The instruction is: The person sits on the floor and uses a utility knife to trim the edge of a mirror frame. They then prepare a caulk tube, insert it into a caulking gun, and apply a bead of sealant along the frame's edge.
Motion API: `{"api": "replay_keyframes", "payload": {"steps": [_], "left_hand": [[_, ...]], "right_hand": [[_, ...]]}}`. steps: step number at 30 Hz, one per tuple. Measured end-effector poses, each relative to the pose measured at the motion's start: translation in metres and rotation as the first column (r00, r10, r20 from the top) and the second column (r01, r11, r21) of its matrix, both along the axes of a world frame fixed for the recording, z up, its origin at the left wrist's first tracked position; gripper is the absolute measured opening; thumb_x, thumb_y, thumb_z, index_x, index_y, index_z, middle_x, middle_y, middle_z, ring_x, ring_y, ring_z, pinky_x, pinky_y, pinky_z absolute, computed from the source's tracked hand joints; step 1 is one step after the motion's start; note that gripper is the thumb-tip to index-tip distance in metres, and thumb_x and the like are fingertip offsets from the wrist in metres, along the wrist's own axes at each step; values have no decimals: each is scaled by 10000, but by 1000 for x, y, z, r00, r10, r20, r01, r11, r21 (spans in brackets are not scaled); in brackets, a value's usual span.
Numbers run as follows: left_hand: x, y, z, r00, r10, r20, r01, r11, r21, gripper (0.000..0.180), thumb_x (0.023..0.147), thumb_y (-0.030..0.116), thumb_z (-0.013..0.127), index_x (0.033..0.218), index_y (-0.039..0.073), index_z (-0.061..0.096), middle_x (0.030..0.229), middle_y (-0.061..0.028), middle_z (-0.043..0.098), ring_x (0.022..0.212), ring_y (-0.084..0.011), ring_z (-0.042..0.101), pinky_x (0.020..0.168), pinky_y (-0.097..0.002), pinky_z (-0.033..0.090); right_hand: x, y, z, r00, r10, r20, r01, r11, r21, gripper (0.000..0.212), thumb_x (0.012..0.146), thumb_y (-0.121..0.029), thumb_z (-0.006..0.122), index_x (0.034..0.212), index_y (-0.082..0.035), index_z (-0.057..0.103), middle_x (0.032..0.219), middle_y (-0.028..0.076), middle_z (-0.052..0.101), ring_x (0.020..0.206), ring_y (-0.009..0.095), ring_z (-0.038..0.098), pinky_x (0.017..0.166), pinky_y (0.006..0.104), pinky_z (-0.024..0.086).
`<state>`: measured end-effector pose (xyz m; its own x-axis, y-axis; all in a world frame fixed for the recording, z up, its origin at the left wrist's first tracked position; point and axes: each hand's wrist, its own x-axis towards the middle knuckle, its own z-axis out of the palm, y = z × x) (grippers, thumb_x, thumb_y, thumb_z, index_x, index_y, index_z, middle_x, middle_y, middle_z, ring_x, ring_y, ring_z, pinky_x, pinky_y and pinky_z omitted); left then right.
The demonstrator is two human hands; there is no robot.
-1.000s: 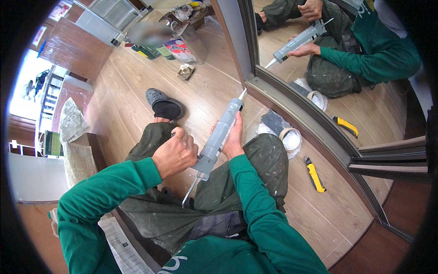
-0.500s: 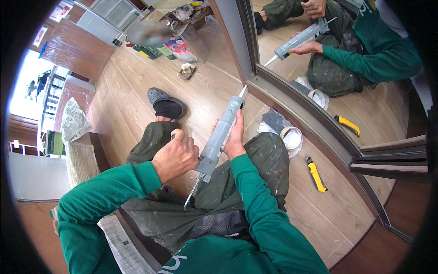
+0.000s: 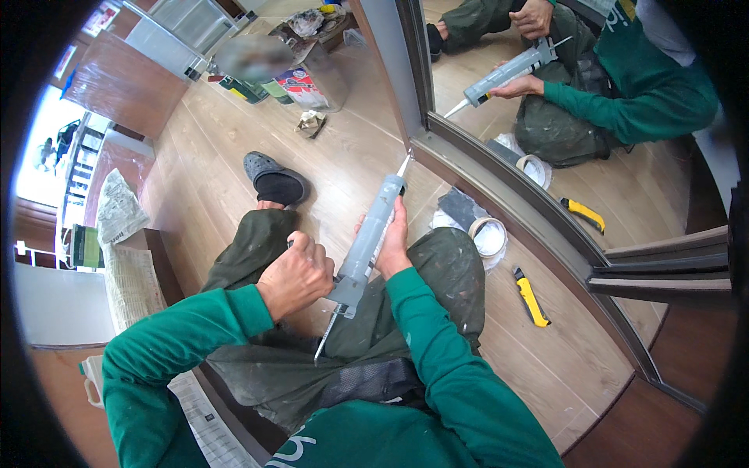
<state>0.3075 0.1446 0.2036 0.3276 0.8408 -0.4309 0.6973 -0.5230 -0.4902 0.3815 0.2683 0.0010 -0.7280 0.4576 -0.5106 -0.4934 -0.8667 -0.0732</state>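
A grey caulking gun [image 3: 365, 248] lies slantwise across my lap, its white nozzle [image 3: 403, 165] pointing away from me. The tip of that nozzle meets the floor-level corner where the dark sliding-door track [image 3: 445, 153] begins, though contact is too small to confirm. My left hand [image 3: 298, 274] is closed around the gun's handle and trigger end. Under the barrel, my right hand [image 3: 392, 240] wraps its side and supports it. A thin metal plunger rod [image 3: 328, 334] sticks out of the rear toward me. The mirrored door [image 3: 499, 47] reflects both hands and the gun.
Right of my knee are a tape roll [image 3: 488, 237] on white paper or cloth and a yellow utility knife [image 3: 531, 297]. A clear plastic bin [image 3: 324, 78] and crumpled paper [image 3: 310, 123] stand farther off. Newspaper [image 3: 129, 281] covers a low ledge on the left.
The whole view has shifted slightly left. Both hands keep their hold on the caulking gun, and its nozzle tip stays at the same corner.
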Motion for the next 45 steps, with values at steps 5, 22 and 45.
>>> {"api": "replay_keyframes", "payload": {"steps": [5,22,45], "left_hand": [[-7,-5,-14,999,16,50,-16,1000,9,198,828,216,593,778,37,662,707,-92,606,698,-245,602,773,-428,412],[-24,21,-23,995,-56,87,54,998,27,187,761,227,611,753,40,621,726,-99,602,707,-234,606,725,-374,390],[-26,31,-26,994,-53,98,50,998,26,188,777,218,591,742,35,619,729,-109,599,730,-239,616,725,-368,392]], "right_hand": [[-2,-6,-11,999,20,46,-19,1000,-16,722,848,-788,463,905,-72,532,747,142,597,616,324,624,566,471,538],[-7,12,-25,995,-6,96,13,997,-75,716,869,-774,444,984,-71,520,774,140,606,649,313,616,575,461,524],[-10,19,-29,997,-5,78,12,996,-93,706,873,-771,444,1002,-82,530,775,135,613,656,314,627,587,463,536]]}}
